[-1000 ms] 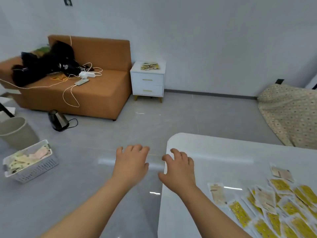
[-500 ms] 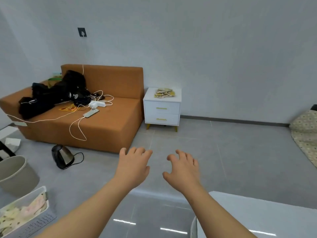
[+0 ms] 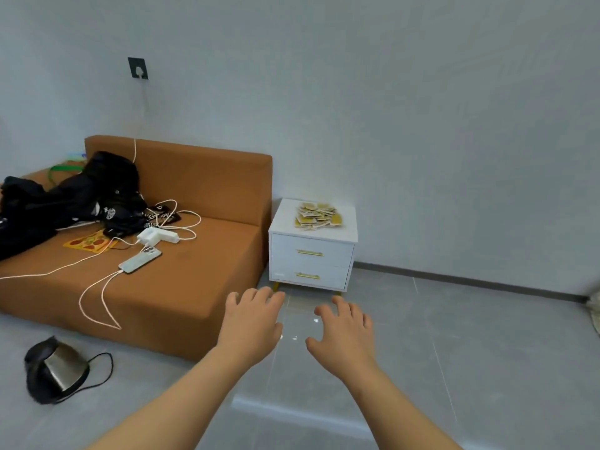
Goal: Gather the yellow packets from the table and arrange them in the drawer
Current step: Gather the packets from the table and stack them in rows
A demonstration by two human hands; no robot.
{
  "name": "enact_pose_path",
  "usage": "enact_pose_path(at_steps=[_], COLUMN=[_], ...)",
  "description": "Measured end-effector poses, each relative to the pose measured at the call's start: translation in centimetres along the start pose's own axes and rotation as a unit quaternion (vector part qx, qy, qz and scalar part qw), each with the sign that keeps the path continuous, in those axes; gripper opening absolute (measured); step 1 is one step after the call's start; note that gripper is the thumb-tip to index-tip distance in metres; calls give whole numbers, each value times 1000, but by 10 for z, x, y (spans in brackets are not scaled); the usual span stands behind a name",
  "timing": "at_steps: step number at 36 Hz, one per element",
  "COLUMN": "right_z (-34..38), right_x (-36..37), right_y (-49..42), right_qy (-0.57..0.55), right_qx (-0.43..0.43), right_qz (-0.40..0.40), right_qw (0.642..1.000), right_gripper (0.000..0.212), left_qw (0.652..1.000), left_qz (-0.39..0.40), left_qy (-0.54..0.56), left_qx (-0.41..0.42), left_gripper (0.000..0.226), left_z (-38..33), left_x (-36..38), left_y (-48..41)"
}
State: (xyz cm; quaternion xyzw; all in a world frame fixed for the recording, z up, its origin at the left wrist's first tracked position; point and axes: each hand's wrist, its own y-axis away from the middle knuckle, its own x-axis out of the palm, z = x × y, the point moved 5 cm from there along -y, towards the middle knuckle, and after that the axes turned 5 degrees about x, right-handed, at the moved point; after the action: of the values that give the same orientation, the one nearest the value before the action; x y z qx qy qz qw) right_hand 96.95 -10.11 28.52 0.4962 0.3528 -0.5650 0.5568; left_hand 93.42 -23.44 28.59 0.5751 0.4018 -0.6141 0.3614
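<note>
Yellow packets (image 3: 317, 216) sit in a pile on top of the white cabinet (image 3: 283, 219), nearer its right edge. Both drawers (image 3: 287, 252) look shut, so none seem put away yet. The left hand (image 3: 251, 323) and right hand (image 3: 344, 340) are spread wide and hold nothing.

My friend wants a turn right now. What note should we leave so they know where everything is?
Left hand: open, empty, in the air.
Right hand: the same.
A pile of flat yellow packets lies on the white two-drawer bedside cabinet; both drawers are shut.
Done: packets piled on the cabinet.
Left: open a drawer and arrange them inside. The table is out of view.
</note>
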Motion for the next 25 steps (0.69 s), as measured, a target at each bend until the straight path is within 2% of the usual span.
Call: enact_pose_path(at_steps=[6, 11, 21, 25], right_z=[16, 16, -21, -37], right_x=[-13, -25, -32, -38], right_y=[-125, -221, -430, -507], right_qy=[0, -6, 0, 7], right_qx=[9, 11, -2, -14], right_qz=[18, 18, 52, 76], right_qw=[1000, 1000, 999, 997], right_gripper=[51, 52, 53, 52], left_qw=[1000, 1000, 1000, 1000], left_qz=[20, -1, -3, -13], left_qy=[15, 28, 20, 2], left_qx=[-2, 5, -21, 5], left_gripper=[49, 46, 53, 58], left_z=[50, 73, 104, 108], left_x=[19, 25, 68, 89], left_y=[-115, -206, -409, -489])
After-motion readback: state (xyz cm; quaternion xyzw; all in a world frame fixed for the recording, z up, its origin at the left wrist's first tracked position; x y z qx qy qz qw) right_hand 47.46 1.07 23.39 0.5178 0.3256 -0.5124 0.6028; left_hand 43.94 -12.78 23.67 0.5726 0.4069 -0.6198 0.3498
